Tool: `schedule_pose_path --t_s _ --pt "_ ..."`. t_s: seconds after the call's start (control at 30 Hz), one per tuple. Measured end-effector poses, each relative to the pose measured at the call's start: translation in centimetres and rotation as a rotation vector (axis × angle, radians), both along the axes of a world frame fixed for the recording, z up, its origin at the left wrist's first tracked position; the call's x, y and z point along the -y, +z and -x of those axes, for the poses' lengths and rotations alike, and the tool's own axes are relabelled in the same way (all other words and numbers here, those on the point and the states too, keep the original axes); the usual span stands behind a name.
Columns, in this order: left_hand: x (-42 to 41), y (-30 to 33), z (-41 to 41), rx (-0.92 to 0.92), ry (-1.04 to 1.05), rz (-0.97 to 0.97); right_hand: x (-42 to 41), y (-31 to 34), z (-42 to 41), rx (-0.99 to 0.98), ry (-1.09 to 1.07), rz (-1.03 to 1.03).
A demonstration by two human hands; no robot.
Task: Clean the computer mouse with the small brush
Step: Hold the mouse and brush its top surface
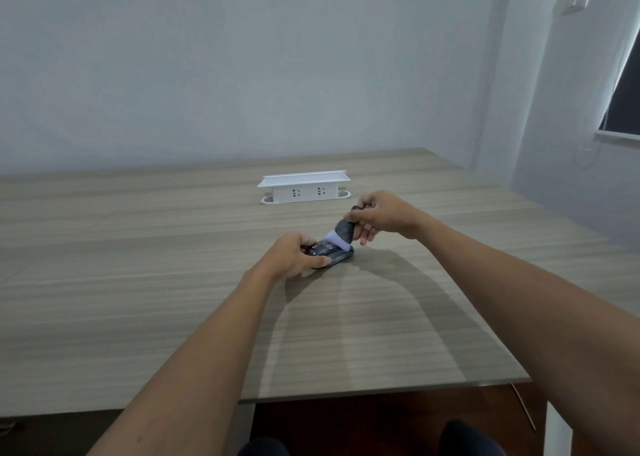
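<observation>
1. Step: brushing looks to be under way. The small brush (pixel 341 234) is tilted, pale bristles down on the top of the computer mouse (pixel 330 254), handle leaning up and away to the right.
2. Mouse location: flat on the tabletop (pixel 138 247), about mid-width, roughly halfway between the near edge and the far edge. White socket box (pixel 304 187) sits behind it toward the far edge, apart from both hands.
3. Left hand (pixel 294 253): clamped on the mouse from its left side, thumb along the near flank, fingers curled over the far side. It pins the mouse to the tabletop.
4. Right hand (pixel 379 215): pinching the brush handle near its top, thumb and first fingers wrapped round it, other fingers loosely curled below. Not touching the mouse itself.
5. Next move, my read: short sweeps across the button end and seams, light pressure, left hand holding firm so the mouse doesn't skate. Underside probably needs a flip later.
6. Can't tell how dirty the mouse is; too small.
</observation>
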State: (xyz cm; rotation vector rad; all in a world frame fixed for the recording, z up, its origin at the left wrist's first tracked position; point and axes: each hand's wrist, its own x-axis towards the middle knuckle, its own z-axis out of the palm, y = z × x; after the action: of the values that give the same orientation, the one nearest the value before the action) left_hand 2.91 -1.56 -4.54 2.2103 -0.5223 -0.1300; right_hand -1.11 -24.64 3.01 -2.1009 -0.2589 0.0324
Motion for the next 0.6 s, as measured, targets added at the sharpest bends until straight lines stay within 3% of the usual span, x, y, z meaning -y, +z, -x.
schedule_pose_path --t_s 0.13,0.4,0.6 --pt "0.2 0.1 0.0 -0.001 0.012 -0.003 0.8 -0.1 0.0 0.031 -0.065 0.066" --pt "0.1 -0.1 -0.2 0.016 0.019 -0.015 -1.3 0.5 -0.3 0.052 0.03 0.079" --pt "0.3 0.0 0.1 0.013 0.021 -0.001 0.7 -0.1 -0.2 0.018 -0.077 0.216"
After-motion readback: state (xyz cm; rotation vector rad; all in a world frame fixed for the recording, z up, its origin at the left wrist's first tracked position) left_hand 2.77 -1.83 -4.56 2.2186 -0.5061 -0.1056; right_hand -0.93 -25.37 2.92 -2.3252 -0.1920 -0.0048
